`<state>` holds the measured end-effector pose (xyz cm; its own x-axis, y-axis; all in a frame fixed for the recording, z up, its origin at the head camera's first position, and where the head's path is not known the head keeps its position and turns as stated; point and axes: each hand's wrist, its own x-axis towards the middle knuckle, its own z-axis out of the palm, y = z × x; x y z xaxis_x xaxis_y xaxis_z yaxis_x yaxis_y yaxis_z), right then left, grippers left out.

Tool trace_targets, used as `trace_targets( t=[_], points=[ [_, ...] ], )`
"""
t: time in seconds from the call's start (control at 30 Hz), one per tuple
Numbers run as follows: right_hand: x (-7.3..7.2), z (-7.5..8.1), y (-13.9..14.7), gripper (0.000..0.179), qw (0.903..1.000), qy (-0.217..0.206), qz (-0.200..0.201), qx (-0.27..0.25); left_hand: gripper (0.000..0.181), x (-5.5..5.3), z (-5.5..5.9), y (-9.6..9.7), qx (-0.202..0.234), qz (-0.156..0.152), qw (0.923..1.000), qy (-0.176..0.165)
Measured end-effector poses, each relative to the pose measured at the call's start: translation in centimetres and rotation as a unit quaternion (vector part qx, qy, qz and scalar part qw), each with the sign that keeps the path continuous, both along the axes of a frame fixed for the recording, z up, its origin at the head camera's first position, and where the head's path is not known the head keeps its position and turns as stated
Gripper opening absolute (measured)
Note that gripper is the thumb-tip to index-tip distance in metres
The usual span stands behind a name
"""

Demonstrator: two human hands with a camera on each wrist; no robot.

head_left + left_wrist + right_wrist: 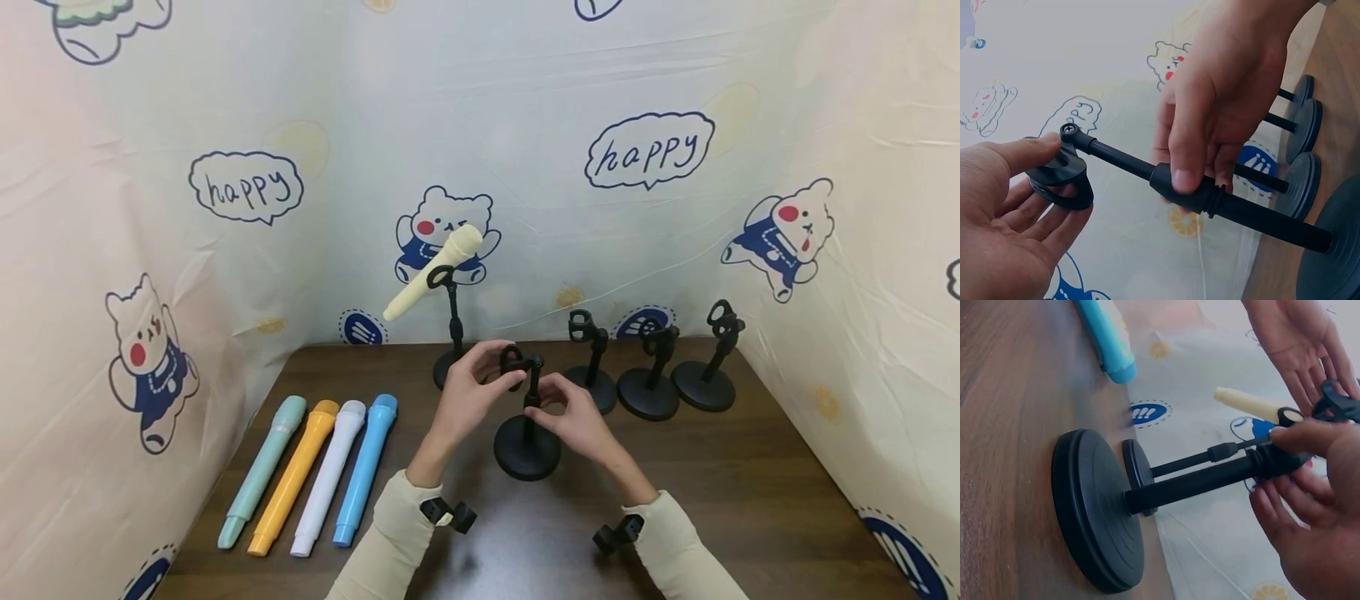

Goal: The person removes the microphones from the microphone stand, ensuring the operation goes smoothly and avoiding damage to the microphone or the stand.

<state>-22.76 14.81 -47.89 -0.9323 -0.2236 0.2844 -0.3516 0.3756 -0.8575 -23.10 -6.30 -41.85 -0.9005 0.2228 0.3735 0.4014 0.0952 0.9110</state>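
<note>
A black microphone stand (527, 454) rises from its round base on the table between both hands. My left hand (467, 396) pinches the clip (1063, 172) at its top, thumb above and fingers below in the left wrist view. Lower down, my right hand (573, 421) grips the collar (1199, 197) partway along the pole, thumb on one side and fingers on the other. In the right wrist view, the base (1097, 512) sits on the table. Behind, a cream microphone (435, 271) rests tilted in the clip of another stand (454, 321).
Teal (262, 471), orange (294, 475), white (328, 475) and blue (366, 471) microphones lie side by side at the left of the wooden table (720, 500). Three more black stands (592, 383) are at the back right. Printed cloth (525, 208) hangs behind and beside the table.
</note>
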Motion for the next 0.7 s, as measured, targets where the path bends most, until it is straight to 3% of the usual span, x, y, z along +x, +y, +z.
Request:
trace_targets(
  t=[0.17, 0.43, 0.7],
  points=[
    [0.1, 0.1, 0.4, 0.034, 0.9982, 0.007, 0.056, -0.021, 0.041, 0.0, 0.0, 0.0, 0.000, 0.001, 1.0000, 0.003],
    [0.1, 0.0, 0.5, 0.034, 0.9974, 0.011, 0.065, -0.028, 0.042, -0.4, -0.4, -0.1, -0.007, -0.011, 0.9999, 0.001],
    [0.2, 0.0, 0.7, 0.032, 0.9984, 0.007, 0.054, -0.014, 0.041, -0.6, -3.5, -0.6, -0.020, -0.024, 0.9994, -0.016]
  ],
)
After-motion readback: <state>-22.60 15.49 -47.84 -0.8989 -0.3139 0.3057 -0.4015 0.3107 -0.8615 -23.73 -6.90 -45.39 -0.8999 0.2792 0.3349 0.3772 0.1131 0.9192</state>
